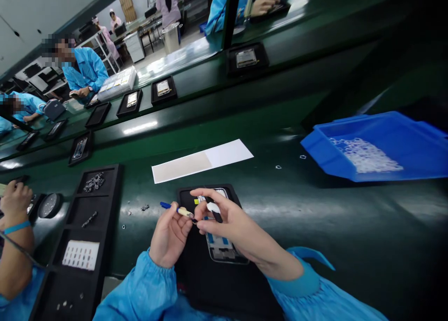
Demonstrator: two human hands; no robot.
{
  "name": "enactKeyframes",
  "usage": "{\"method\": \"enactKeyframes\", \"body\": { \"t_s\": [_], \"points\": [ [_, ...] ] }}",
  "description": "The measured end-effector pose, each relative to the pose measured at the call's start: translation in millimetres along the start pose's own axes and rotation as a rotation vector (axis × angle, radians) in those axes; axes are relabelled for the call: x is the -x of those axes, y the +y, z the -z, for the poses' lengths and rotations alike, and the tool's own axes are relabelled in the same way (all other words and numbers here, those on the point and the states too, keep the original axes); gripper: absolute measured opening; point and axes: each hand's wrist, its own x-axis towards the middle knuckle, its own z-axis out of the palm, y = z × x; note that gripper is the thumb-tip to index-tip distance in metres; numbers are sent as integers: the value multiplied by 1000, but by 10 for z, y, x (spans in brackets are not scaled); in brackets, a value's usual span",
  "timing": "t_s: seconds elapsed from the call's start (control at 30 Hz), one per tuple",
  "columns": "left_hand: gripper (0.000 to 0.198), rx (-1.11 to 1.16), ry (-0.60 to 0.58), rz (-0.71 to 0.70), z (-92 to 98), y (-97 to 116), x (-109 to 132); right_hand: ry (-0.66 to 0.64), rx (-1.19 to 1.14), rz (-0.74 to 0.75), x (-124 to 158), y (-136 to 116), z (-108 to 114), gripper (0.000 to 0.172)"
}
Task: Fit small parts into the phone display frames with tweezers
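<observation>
My left hand (171,239) pinches a thin pen-like tool (185,212) with a blue end and a pale yellow body. My right hand (229,218) has its thumb and index finger closed at the tool's other tip. A tiny dark bit shows there, too small to name. A white-and-black piece (214,210) also sits among the right fingers; what it is, I cannot tell. Below both hands a phone frame (224,253) lies on a black tray (199,279), partly covered by the right hand and wrist.
A blue bin (416,148) of small white rings stands at right. Behind the hands lies a white-and-beige sheet (227,153). On the left is a black compartment tray (114,190) with small parts. A co-worker's hand (16,202) is at far left; several black trays line the raised belt.
</observation>
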Motion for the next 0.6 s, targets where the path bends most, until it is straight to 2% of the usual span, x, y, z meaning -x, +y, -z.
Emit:
{"method": "enactKeyframes", "body": {
  "t_s": [0.27, 0.6],
  "points": [
    [33, -15, -10, 14, -44, 5, -19, 69, -17, -27, -13, -38, -49, 50],
    [31, -8, -9, 17, -27, -4, -30, 128, 74, 55, -23, -3, -87, 46]
  ]
}}
